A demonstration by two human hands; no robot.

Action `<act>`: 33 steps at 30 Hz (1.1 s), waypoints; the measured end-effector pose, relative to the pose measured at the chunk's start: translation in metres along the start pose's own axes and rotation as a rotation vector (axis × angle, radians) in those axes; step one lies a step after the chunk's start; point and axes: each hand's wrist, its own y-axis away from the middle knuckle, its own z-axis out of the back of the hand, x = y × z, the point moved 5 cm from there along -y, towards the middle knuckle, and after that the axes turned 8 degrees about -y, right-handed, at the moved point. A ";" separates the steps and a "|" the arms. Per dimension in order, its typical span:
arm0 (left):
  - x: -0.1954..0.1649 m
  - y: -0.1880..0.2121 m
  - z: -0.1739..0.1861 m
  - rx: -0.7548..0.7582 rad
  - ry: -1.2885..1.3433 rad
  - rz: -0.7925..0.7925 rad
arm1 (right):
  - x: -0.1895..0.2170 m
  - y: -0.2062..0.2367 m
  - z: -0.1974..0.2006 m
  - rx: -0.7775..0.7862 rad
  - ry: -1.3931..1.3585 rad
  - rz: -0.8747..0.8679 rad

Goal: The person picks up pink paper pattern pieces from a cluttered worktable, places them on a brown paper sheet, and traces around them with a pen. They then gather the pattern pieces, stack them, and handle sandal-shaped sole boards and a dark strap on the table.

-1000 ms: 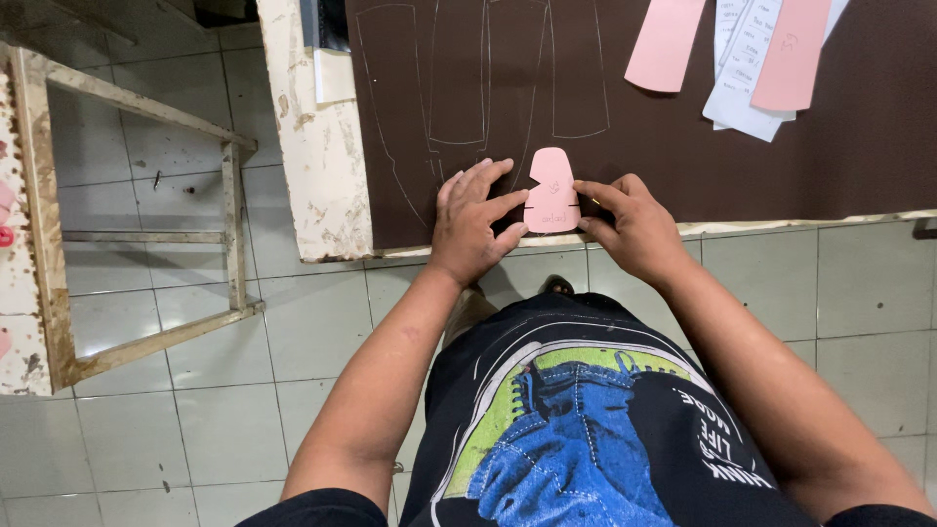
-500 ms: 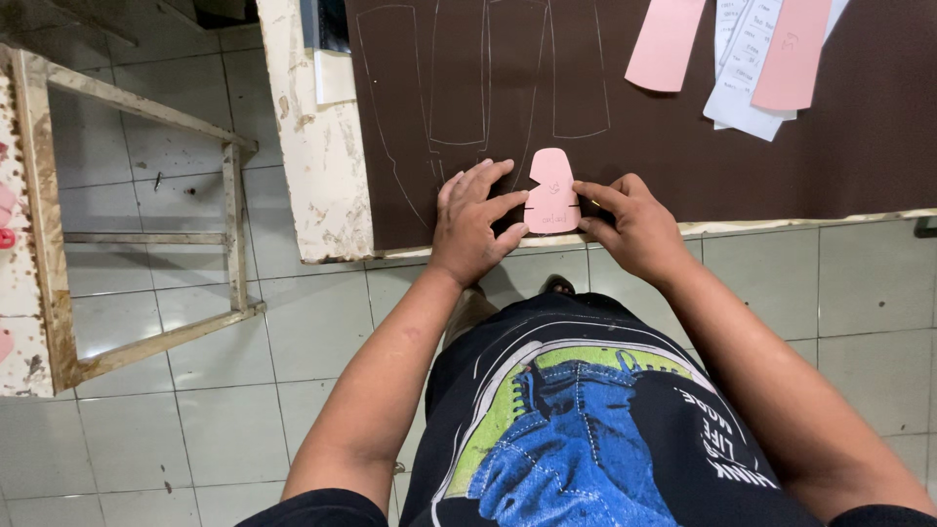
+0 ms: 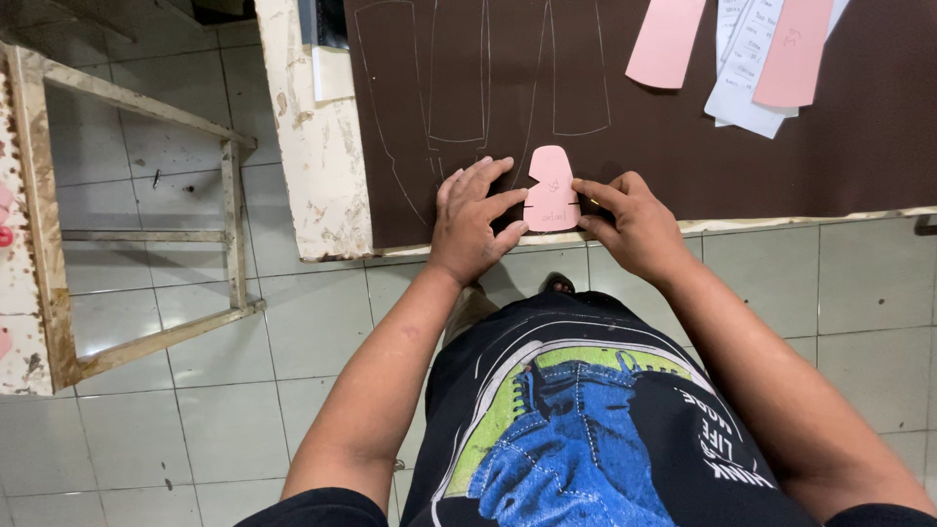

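Hands meet at the near edge of a large dark brown sheet of leather-like material spread over a worktable and scored with pale traced outlines beyond the fingers. Left hand lies flat and spread, fingertips pressing the left edge of a small pink bell-shaped card template. Right hand touches the template's right edge with fingers drawn together; something thin may be pinched in them, but it is too small to tell. Template sits directly between both hands, its long axis pointing away from the person, equally near each. Beyond the right hand, well apart, lie long pink card strips over white paper slips. Off to the left hand's side stands a worn wooden frame on pale floor tiles.
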 end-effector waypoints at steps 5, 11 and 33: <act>0.000 0.000 -0.002 0.007 -0.010 0.006 | -0.001 -0.003 -0.003 0.033 0.041 -0.054; 0.000 0.000 -0.002 0.001 -0.015 0.006 | 0.001 -0.001 0.000 -0.008 0.011 0.008; 0.000 -0.001 -0.003 -0.007 -0.021 0.010 | 0.002 -0.001 0.000 -0.012 0.015 0.001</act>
